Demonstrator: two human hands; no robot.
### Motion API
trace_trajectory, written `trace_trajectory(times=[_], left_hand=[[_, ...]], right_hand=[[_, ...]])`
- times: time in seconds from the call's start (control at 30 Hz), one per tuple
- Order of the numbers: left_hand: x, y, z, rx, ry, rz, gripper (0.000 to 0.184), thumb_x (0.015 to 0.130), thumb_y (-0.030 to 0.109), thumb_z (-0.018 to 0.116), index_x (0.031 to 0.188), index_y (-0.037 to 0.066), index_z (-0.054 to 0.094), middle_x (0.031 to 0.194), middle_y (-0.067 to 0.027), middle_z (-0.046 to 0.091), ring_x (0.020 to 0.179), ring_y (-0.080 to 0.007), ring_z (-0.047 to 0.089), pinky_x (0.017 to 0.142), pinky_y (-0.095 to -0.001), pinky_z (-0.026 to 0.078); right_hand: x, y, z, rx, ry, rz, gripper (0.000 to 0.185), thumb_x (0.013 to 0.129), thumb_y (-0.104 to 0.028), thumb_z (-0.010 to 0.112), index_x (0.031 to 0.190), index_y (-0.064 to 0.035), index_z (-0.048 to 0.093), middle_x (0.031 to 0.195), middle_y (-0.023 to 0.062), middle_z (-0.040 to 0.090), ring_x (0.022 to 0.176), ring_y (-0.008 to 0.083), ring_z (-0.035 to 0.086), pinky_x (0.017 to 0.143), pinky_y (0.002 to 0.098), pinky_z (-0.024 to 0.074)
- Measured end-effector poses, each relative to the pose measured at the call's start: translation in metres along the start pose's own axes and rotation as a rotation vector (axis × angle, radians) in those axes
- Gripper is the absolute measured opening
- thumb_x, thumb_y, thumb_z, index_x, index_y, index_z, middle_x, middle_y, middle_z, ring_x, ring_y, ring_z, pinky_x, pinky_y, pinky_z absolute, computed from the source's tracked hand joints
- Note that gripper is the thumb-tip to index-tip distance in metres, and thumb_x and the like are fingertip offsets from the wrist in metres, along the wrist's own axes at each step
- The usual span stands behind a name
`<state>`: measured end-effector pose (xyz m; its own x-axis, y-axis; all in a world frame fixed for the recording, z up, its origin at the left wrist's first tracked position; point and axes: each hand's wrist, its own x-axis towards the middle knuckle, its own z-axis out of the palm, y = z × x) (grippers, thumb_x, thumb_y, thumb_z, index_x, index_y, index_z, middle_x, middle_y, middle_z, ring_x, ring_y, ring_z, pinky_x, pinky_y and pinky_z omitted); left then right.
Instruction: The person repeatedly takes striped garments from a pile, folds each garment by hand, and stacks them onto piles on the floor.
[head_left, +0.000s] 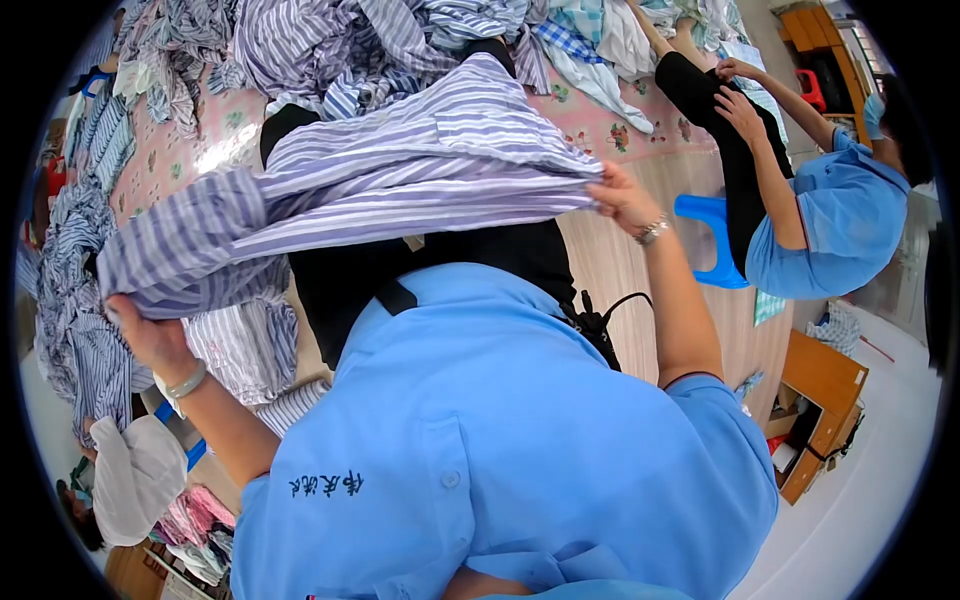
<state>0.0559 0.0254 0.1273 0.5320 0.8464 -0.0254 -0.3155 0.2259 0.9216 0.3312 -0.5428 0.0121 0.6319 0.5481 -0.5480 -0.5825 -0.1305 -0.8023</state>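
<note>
the striped shirt (420,155) stretches across the black trousers (505,248), its 2 ends gripped by the fingers of the left hand (155,345) and right hand (627,203); uneven pulling could crease it, a loose grip drop 1 end.

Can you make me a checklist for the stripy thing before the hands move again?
1. Left hand holding the striped garment: ok, at its left end.
2. Right hand holding too: ok, gripping the right end.
3. Garment smooth: not ok, there are folds between the hands.
4. Pink flowered surface free of other clothes: not ok, a heap of clothes lies there.
5. Co-worker's hand away from the garment: ok, well apart.
6. Garment's buttons done up: cannot tell.
</note>
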Motion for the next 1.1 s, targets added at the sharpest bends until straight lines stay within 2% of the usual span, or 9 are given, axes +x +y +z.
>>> trace_trajectory(times=[0.1,0.23,0.4,0.63,0.77,0.8,0.9,0.97,1.1], left_hand=[[-0.015,0.045,0.025,0.029,0.146,0.176,0.064,0.084,0.044,0.054,0.13,0.001,0.037,0.134,-0.0114,0.04,0.124,-0.026,0.036,0.105,-0.0424,0.025],[-0.042,0.088,0.061,0.127,0.216,0.418,0.066,0.087,0.043,0.05,0.133,-0.001,0.031,0.136,-0.0155,0.036,0.124,-0.0294,0.037,0.104,-0.0421,0.028],[0.094,0.037,0.038,0.175,0.09,0.159,0.041,0.091,0.025,0.05,0.124,0.0,0.044,0.125,-0.0092,0.048,0.11,-0.0198,0.049,0.096,-0.0321,0.037],[0.12,0.114,0.13,-0.113,-0.173,0.314,0.04,0.092,0.027,0.049,0.122,0.001,0.046,0.124,-0.0076,0.05,0.113,-0.0198,0.047,0.099,-0.0338,0.034],[0.119,0.101,0.067,-0.102,-0.416,0.226,0.035,0.093,0.021,0.047,0.121,0.0,0.046,0.115,-0.0103,0.056,0.106,-0.0216,0.053,0.096,-0.0351,0.036],[0.121,0.084,0.04,0.041,-0.344,0.236,0.014,0.093,0.018,0.046,0.093,0.004,0.047,0.084,-0.0026,0.05,0.078,-0.0153,0.047,0.075,-0.0313,0.035],[0.086,0.037,-0.021,0.267,-0.359,0.032,0.036,0.091,0.011,0.049,0.056,0.012,0.042,0.054,0.0057,0.041,0.051,-0.0038,0.037,0.049,-0.0225,0.03],[0.053,-0.004,-0.046,0.451,-0.339,0.019,0.011,0.087,0.006,0.052,0.084,0.006,0.063,0.079,0.0016,0.061,0.069,-0.0045,0.052,0.062,-0.0194,0.041],[-0.009,-0.06,-0.071,0.51,-0.255,-0.225,0.024,0.084,0.0,0.049,0.104,0.0,0.061,0.101,-0.0042,0.062,0.09,-0.0121,0.057,0.082,-0.025,0.043]], right_hand=[[-0.045,-0.059,-0.013,-0.121,0.149,-0.25,0.021,0.083,-0.011,0.059,0.103,-0.006,0.057,0.082,-0.0048,0.054,0.065,0.0021,0.046,0.053,0.0182,0.0364],[-0.099,-0.14,0.031,0.04,0.235,-0.749,0.025,0.08,-0.005,0.052,0.105,0.0011,0.055,0.106,0.0083,0.059,0.102,0.0175,0.055,0.089,0.0318,0.0435],[0.01,-0.172,-0.027,-0.042,0.253,-0.295,0.026,0.084,-0.017,0.058,0.108,-0.0059,0.055,0.096,0.0014,0.059,0.092,0.0136,0.056,0.083,0.03,0.0447],[0.044,-0.289,-0.005,0.13,0.204,-0.683,0.01,0.087,-0.017,0.057,0.096,-0.0124,0.056,0.095,0.0002,0.06,0.087,0.0157,0.057,0.075,0.0349,0.0469],[0.047,-0.258,-0.008,0.109,0.039,-0.616,0.015,0.09,-0.017,0.053,0.104,-0.0115,0.054,0.103,-0.0005,0.057,0.096,0.0138,0.053,0.08,0.0386,0.0445],[0.048,-0.241,-0.007,0.106,0.061,-0.554,0.018,0.091,-0.017,0.051,0.107,-0.011,0.052,0.106,-0.0004,0.056,0.098,0.0136,0.052,0.083,0.0405,0.0436],[0.05,-0.177,-0.006,0.096,0.012,-0.424,0.018,0.092,-0.018,0.048,0.106,-0.0088,0.053,0.105,0.0002,0.057,0.097,0.0139,0.053,0.086,0.0432,0.0431],[0.052,-0.128,-0.011,0.11,0.054,-0.332,0.018,0.092,-0.017,0.047,0.106,-0.008,0.053,0.105,0.0009,0.057,0.096,0.0144,0.053,0.086,0.0441,0.0432],[0.056,-0.028,-0.053,0.187,0.002,-0.149,0.016,0.092,-0.014,0.047,0.105,-0.0072,0.054,0.105,0.0025,0.058,0.097,0.0157,0.053,0.089,0.0453,0.0419]])
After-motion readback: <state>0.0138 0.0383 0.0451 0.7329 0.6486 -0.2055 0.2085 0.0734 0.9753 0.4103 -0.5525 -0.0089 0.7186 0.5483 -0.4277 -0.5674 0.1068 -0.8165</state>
